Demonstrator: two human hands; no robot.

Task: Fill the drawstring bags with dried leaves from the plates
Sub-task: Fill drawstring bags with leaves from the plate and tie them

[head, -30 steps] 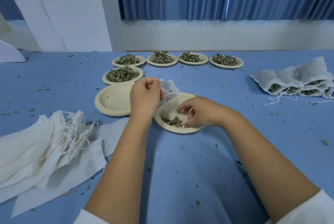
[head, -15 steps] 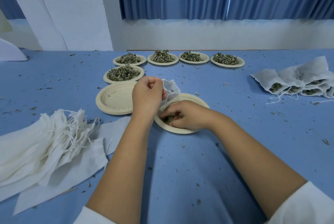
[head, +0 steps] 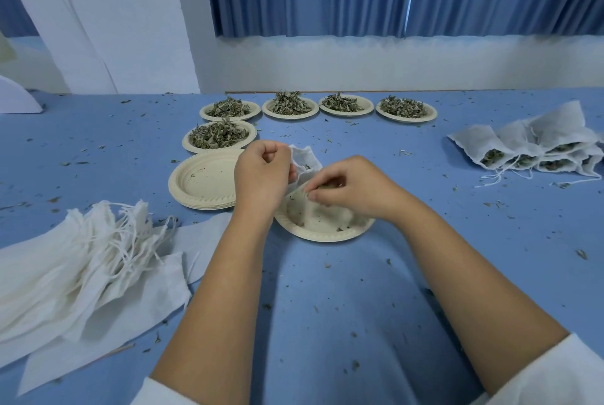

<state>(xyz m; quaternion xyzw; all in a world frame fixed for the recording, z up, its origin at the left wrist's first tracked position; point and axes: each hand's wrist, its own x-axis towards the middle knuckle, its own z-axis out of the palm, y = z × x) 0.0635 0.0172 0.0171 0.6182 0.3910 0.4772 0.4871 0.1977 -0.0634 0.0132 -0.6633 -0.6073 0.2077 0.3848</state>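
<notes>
Over the plate (head: 327, 234), the left hand (head: 261, 174) grips the bag (head: 306, 161); the right hand (head: 348, 190) pinches leaves (head: 323, 188), I think; drop them deep inside.

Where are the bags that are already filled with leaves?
In the head view, the filled bags lie piled at the far right of the table, to the right of the back row of four leaf-heaped plates.

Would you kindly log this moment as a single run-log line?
phase: filling | left hand: grips drawstring bag | right hand: pinches dried leaves near bag mouth | plate under hands: nearly empty
</notes>
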